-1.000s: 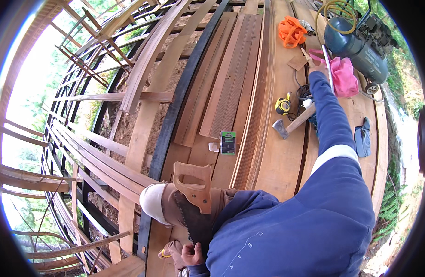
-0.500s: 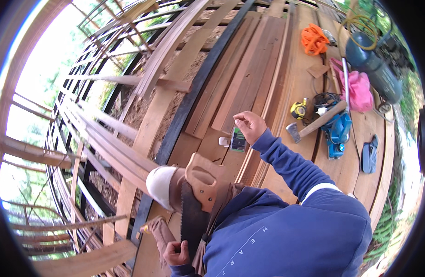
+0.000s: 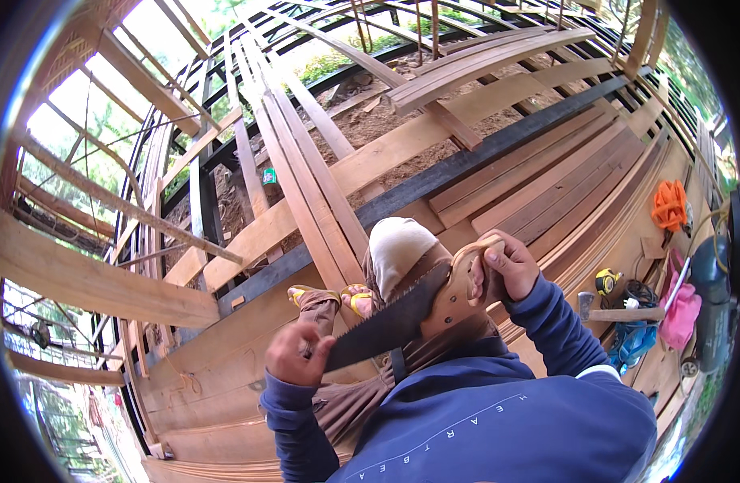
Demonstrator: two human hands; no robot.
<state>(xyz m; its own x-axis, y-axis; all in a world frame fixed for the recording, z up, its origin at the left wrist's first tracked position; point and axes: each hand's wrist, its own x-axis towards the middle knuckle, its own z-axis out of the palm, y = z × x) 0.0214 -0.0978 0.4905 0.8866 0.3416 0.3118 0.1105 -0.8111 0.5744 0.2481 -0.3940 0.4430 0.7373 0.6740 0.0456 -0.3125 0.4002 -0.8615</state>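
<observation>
A handsaw (image 3: 386,328) with a dark blade and a pale wooden handle lies slanted across my bent leg, its teeth facing up and away from me. My right hand (image 3: 511,266) is closed round the handle. At the blade's narrow end my left hand (image 3: 299,356) is closed, its fingers curled. A small dark bit shows between them, too small to name; whether they pinch the blade tip, I cannot tell. Just beyond the blade is my knee (image 3: 402,251), covered in cream cloth. Yellow-strapped sandals (image 3: 355,296) are on my feet.
Reddish boards (image 3: 563,181) lie stacked ahead to the right. A black beam (image 3: 498,153) borders an open frame over bare soil. At the right are a hammer (image 3: 627,314), a yellow tape measure (image 3: 606,280), a blue power tool (image 3: 634,346), pink cloth (image 3: 680,310) and a tank (image 3: 712,274).
The view has swung left. My right hand, raised with nothing visible in it before, now grips the saw handle. The saw has tipped from nearly upright to slanted, and my left hand has come up.
</observation>
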